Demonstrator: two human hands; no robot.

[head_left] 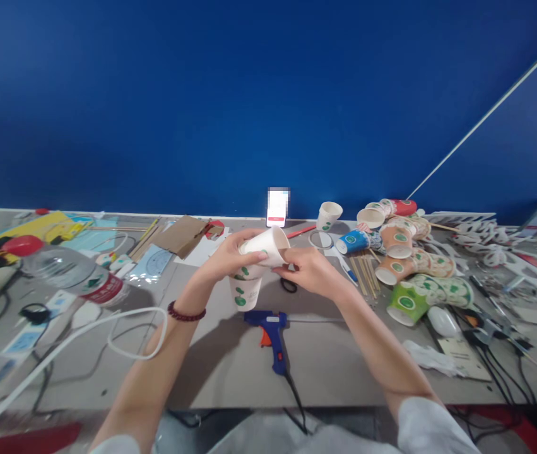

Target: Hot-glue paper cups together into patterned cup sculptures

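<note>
In the head view, my left hand [226,257] is wrapped round a white paper cup [268,246], tilted with its mouth to the right. My right hand [313,270] has its fingers closed at that cup's rim; the fingertips are partly hidden there. Just below my left hand is a second white paper cup [248,293] with green leaf prints. Whether it is joined to the held cup I cannot tell. A blue glue gun [275,337] with an orange trigger lies nearer to me, its cord running to the table's front edge.
A lit phone [276,211] leans against the blue wall. To its right stands another white cup [329,216]. Coloured paper cups [407,302] and wooden sticks [367,275] lie at the right. On the left are a plastic bottle [72,271], cardboard [180,234] and a white cable [83,331].
</note>
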